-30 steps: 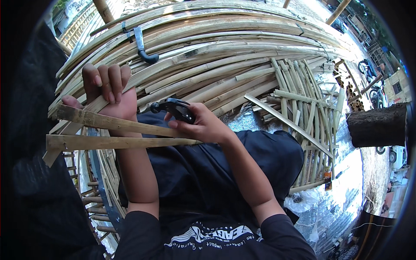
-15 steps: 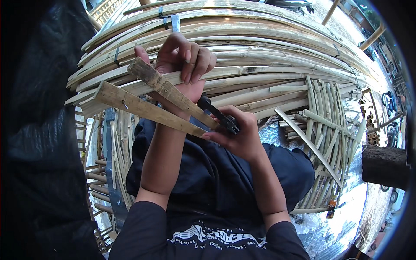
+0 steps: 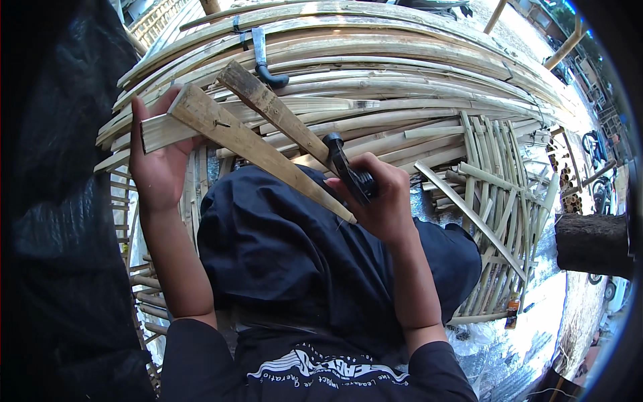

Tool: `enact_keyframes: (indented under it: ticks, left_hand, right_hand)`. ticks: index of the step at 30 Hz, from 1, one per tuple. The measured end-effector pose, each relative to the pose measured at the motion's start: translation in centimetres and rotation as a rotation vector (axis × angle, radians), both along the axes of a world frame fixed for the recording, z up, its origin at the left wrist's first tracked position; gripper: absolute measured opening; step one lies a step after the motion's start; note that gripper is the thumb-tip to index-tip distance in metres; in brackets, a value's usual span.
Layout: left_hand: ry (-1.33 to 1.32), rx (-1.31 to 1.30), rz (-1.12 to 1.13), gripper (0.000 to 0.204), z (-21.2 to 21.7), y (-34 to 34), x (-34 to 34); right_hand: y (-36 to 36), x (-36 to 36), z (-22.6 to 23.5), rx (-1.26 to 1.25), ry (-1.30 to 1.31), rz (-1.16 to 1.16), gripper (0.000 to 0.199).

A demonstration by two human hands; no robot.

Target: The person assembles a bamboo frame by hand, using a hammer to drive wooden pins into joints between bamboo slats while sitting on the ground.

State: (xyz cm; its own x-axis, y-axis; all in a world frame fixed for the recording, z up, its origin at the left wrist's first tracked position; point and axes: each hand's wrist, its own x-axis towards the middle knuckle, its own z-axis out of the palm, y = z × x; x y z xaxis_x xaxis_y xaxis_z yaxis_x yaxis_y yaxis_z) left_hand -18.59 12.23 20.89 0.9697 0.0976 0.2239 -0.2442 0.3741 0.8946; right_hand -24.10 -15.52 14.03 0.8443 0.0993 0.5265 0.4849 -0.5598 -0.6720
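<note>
My left hand (image 3: 161, 171) is at the left, palm up, with the squared end of a pale bamboo strip (image 3: 157, 134) lying across it between thumb and fingers. Part of the fingers is hidden behind the wood. My right hand (image 3: 385, 194) grips a black tool (image 3: 351, 171) with a rounded end; its exact kind is unclear. Two flat wooden slats run up-left from this hand, spread apart at their far ends. The nearer slat (image 3: 248, 151) has a nail sticking out; the farther slat (image 3: 268, 107) is darker at its tip.
A bundle of split bamboo (image 3: 429, 57) spans the space in front of me, with a bent black-ended tool (image 3: 268, 77) lying on it. A bamboo lattice (image 3: 495, 201) stands at the right, near a small bottle (image 3: 512, 311) and a dark log (image 3: 593, 244). Black sheeting (image 3: 67, 221) hangs left.
My left hand has moved left and down to the bamboo strip's end, its fingers less curled. My right hand, the black tool and the slats have shifted slightly right. The bent tool is now uncovered.
</note>
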Motion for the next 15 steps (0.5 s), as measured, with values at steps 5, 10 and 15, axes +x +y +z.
enact_keyframes:
  ticks: [5, 10, 15]
  left_hand:
    - [-0.185, 0.486, -0.303, 0.076, 6.0, 3.2, -1.8]
    - [-0.171, 0.882, -0.138, 0.045, 7.2, 4.6, -0.8]
    - [-0.095, 0.794, -0.282, 0.039, 6.3, 6.4, 1.6]
  right_hand:
    - [0.9, 1.1, 0.1, -0.03, -0.109, 0.01, 0.025]
    - [1.9, 1.7, 1.6, -0.163, -0.095, -0.091, 0.024]
    - [3.5, 2.6, 2.7, -0.215, -0.12, -0.144, 0.025]
